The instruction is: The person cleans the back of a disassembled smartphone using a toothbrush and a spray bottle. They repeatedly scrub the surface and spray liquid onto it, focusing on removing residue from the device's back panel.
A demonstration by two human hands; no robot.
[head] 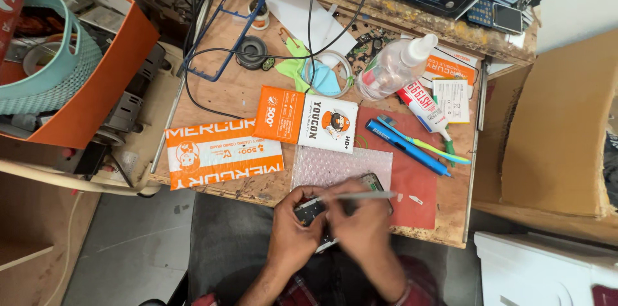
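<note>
Both hands meet over the table edge, left hand (291, 232) gripping a phone (325, 206), right hand (364, 225) pinching tweezers (357, 196) above it.

A bubble-wrap sheet (341, 165) lies on the workbench (238, 90), a mat (412, 180) to its right, packets (306, 122) behind.

1. Our left hand (293, 229) comes in from below, fingers curled in a grip, thumb on top.
2. Our right hand (360, 225) overlaps it, fingers pinched, wrist bent inward.
</note>
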